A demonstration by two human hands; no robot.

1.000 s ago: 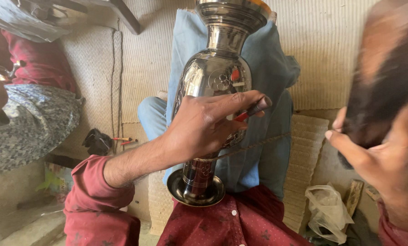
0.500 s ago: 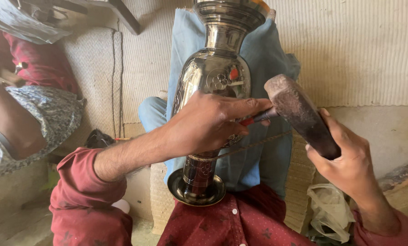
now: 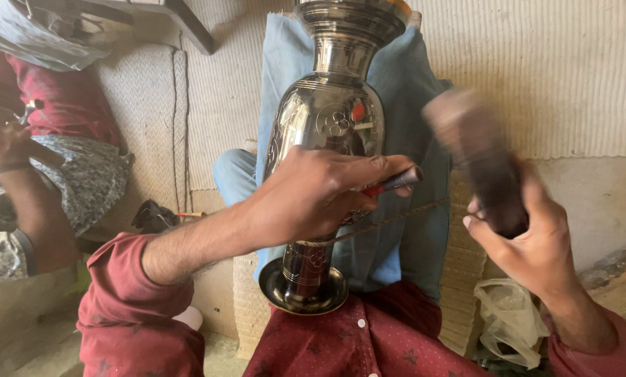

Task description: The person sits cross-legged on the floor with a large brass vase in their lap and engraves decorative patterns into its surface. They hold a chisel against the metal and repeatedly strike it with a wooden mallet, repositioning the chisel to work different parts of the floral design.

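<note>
Head view: looking down over the person's lap, read from left to right.
Far left: another person (image 3: 26,195) sits there in red and grey patterned cloth, one forearm raised; what that hand grips is too small to tell.
Floor by the wall: a small dark object (image 3: 152,215) lies on the woven mat (image 3: 145,105).
Left hand (image 3: 313,195): clenched around a thin punch tool (image 3: 397,180) with a red shaft and dark tip, fingers curled tight, the hand pressed against the belly of the vase.
Vase (image 3: 330,115): tall, polished metal, engraved with flower patterns, standing upright on its flared foot (image 3: 302,293) at the person's lap, just in front of the maroon shirt (image 3: 369,342).
Cloth: a light blue cloth (image 3: 414,91) hangs behind the vase, against the ribbed mat on the wall.
Thin rod (image 3: 397,220): runs at a slant from under the left hand towards the right hand.
Right hand (image 3: 529,244): grasping the dark handle of a hammer (image 3: 477,160), whose head is blurred, raised just right of the punch tip and apart from it.
Lower right: a crumpled pale plastic bag (image 3: 512,321) lies beside the right forearm.
</note>
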